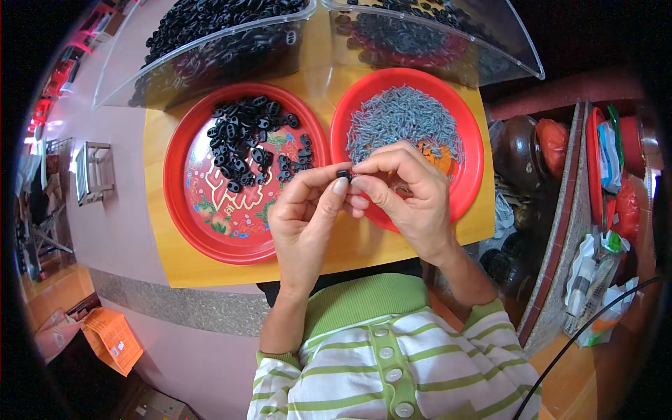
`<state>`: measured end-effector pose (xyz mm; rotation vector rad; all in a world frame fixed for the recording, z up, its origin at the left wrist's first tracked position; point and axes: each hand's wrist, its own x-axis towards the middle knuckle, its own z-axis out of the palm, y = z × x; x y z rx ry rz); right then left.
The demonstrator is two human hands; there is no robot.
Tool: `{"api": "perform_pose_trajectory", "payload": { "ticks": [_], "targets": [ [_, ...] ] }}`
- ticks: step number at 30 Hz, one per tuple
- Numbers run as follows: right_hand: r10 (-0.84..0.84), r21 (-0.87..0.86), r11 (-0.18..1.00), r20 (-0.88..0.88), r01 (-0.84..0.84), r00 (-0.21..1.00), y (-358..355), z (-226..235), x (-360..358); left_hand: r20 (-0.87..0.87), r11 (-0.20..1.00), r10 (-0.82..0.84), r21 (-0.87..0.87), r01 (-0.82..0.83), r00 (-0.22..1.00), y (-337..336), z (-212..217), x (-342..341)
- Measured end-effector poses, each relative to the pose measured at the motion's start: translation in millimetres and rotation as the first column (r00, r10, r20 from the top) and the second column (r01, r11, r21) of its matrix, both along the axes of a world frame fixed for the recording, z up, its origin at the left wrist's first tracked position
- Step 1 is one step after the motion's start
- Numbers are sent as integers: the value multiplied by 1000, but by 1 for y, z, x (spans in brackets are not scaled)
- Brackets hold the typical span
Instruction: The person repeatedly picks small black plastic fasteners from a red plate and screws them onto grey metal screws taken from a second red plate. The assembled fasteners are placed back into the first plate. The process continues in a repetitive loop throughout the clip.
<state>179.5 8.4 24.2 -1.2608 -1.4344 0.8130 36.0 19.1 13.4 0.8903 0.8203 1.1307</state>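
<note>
In front of me, my left hand (pixel 308 210) pinches a small black plastic piece (pixel 344 173) between thumb and forefinger. My right hand (pixel 413 199) closes its thumb and forefinger at the piece's right side; whatever lies between those fingertips is too small to make out. Beyond my left hand, a red round tray (pixel 176 203) with a printed floral middle carries a pile of black two-holed plastic pieces (pixel 241 136). A red plate (pixel 476 164) behind my right hand holds a heap of slim grey screw-like or spring-like pieces (pixel 399 119). My wrists hide part of the table.
Both trays rest on a yellow tabletop (pixel 189 269). Along its far edge stand a clear bin of black pieces (pixel 210 52) and a second clear bin (pixel 427 42). At right are a dark jar (pixel 516 147), a stone ledge (pixel 553 280) and a black cable (pixel 595 318).
</note>
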Motion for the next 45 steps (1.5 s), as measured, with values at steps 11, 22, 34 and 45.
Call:
{"api": "perform_pose_trajectory", "payload": {
  "ticks": [11, 22, 34, 45],
  "targets": [
    [115, -167, 973, -234, -156, 965, 6, -2, -6, -54, 999, -47, 15, 48, 997, 1, -5, -15],
    [356, 48, 914, 384, -403, 852, 84, 0, -37, -1, 986, 164, -34, -163, 987, -3, -6, -50],
    [399, -26, 851, 682, -525, 613, 100, -23, -71, 36, 977, 201, -75, -198, 979, -10, -11, -62],
    [365, -9, 918, 410, -397, 836, 94, 3, -53, 59, 978, 193, -97, -187, 979, -10, -12, -61]
  ]
}}
